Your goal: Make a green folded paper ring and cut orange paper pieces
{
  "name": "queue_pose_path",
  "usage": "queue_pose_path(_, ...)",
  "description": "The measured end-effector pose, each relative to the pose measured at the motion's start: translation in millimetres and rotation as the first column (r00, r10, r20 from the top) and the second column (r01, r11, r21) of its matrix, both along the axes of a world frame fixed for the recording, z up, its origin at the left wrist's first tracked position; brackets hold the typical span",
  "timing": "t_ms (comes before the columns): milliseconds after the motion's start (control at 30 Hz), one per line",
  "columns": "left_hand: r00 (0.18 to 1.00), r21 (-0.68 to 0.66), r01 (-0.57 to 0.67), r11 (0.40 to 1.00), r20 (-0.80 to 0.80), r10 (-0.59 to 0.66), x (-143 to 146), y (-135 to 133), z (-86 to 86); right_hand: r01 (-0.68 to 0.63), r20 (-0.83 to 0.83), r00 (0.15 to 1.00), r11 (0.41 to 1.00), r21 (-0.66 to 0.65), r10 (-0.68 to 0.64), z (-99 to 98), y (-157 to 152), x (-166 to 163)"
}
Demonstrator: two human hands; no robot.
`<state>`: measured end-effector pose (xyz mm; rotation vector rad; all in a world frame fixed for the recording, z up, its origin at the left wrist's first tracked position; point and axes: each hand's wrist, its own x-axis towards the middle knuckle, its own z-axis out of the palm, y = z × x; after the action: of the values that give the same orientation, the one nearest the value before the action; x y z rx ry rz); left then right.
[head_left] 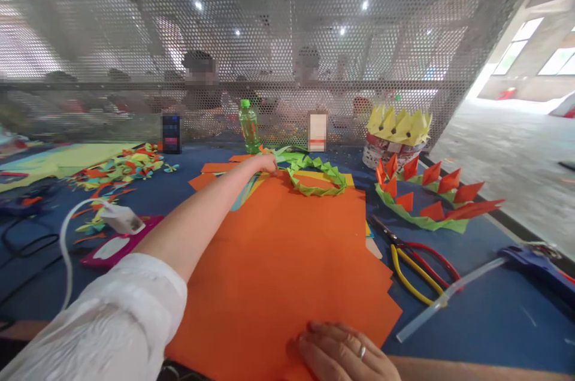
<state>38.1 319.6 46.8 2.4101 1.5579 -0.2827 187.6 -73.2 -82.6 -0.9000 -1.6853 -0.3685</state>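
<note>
My left hand (268, 163) reaches far across the stack of orange paper (287, 243) to its back edge. Its fingers look curled down among green paper strips (290, 153); what they pinch, if anything, is hidden. Just right of it lies a ring of folded green paper (317, 190), partly over orange and yellow sheets. My right hand (348, 354), with a ring on one finger, rests flat on the near right part of the orange paper, fingers stretched out. Blue and yellow paper strips (245, 192) show beside my left forearm.
Scissors (415, 255), a glue gun (534, 261) with its clear glue stick, and an orange-green paper crown (431, 222) lie right. Behind stand a yellow paper crown (398, 126) and green bottle (249, 126). Left are paper scraps (128, 168) and a white charger (121, 218). Perforated metal panels rise behind.
</note>
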Motion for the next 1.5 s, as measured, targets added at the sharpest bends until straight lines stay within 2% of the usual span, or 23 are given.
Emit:
queue_pose_path(233, 0.997, 0.126, -0.025, 0.992, 0.081, 0.015, -4.1, -19.9, 4.1, -0.014, -0.001, 1.000, 1.000, -0.004, 0.014, 0.2, -0.9, 4.2)
queue_pose_path(367, 0.995, 0.191, -0.006, 0.982, 0.095, -0.013, -5.5, -46.4, 16.2, -0.036, 0.183, 0.982, 0.999, -0.018, 0.038, 0.8, -1.1, 18.8)
queue_pose_path(467, 0.993, 0.123, 0.093, 0.988, 0.062, -0.101, -6.1, -83.2, 29.1, -0.076, 0.272, 0.959, 0.997, -0.031, 0.081, 2.5, -0.9, 29.7)
queue_pose_path(567, 0.969, -0.059, 0.245, 0.968, 0.008, -0.245, -7.0, -131.0, 36.4, -0.100, 0.268, 0.958, 0.994, -0.032, 0.105, 6.4, -2.3, 33.7)
queue_pose_path(633, 0.951, -0.118, 0.306, 0.945, 0.000, -0.308, -7.5, -160.3, 34.6, -0.107, 0.253, 0.961, 0.993, -0.044, 0.115, 9.7, -4.2, 32.9)
queue_pose_path(700, 0.945, -0.104, 0.326, 0.940, 0.006, -0.327, -7.8, -180.8, 28.1, -0.122, 0.247, 0.960, 0.991, -0.063, 0.134, 12.9, -6.5, 30.7)
queue_pose_path(800, 0.941, -0.074, 0.337, 0.939, 0.024, -0.336, -8.0, -190.3, 17.4, -0.136, 0.216, 0.965, 0.988, -0.074, 0.149, 17.3, -9.4, 26.2)
queue_pose_path(900, 0.922, -0.101, 0.386, 0.917, 0.064, -0.381, -9.2, -182.4, 20.3, -0.125, 0.166, 0.976, 0.987, -0.096, 0.140, 22.9, -11.6, 22.4)
queue_pose_path(967, 0.907, -0.100, 0.417, 0.903, 0.113, -0.406, -10.7, -175.5, 33.7, -0.104, 0.162, 0.980, 0.990, -0.101, 0.119, 27.5, -12.8, 21.4)
queue_pose_path(1067, 0.894, -0.022, 0.415, 0.910, 0.195, -0.403, -12.7, -168.3, 66.7, -0.025, 0.250, 0.967, 0.994, -0.103, 0.050, 32.9, -14.9, 21.8)
queue_pose_path(1233, 0.907, 0.214, 0.286, 0.934, 0.256, -0.336, -8.8, -153.7, 126.1, 0.104, 0.285, 0.957, 0.984, -0.142, -0.060, 31.0, -18.0, 22.4)
queue_pose_path(1267, 0.911, 0.303, 0.249, 0.920, 0.249, -0.328, -6.4, -149.2, 135.9, 0.099, 0.289, 0.956, 0.983, -0.154, -0.051, 29.8, -18.3, 22.4)
queue_pose_path(1300, 0.920, 0.426, 0.214, 0.879, 0.214, -0.328, -3.4, -144.7, 144.6, 0.092, 0.296, 0.955, 0.981, -0.171, -0.038, 28.6, -18.6, 22.3)
queue_pose_path(1367, 0.941, 0.619, 0.176, 0.766, 0.122, -0.315, 3.8, -136.0, 158.6, 0.075, 0.300, 0.954, 0.977, -0.201, -0.011, 27.0, -19.3, 22.2)
queue_pose_path(1433, 0.953, 0.692, 0.175, 0.701, 0.059, -0.297, 12.2, -128.6, 167.4, 0.060, 0.288, 0.958, 0.973, -0.224, 0.007, 26.5, -20.7, 22.2)
queue_pose_path(1500, 0.956, 0.690, 0.202, 0.695, 0.015, -0.293, 21.0, -122.5, 170.5, 0.054, 0.275, 0.961, 0.968, -0.246, 0.016, 26.4, -22.5, 22.1)
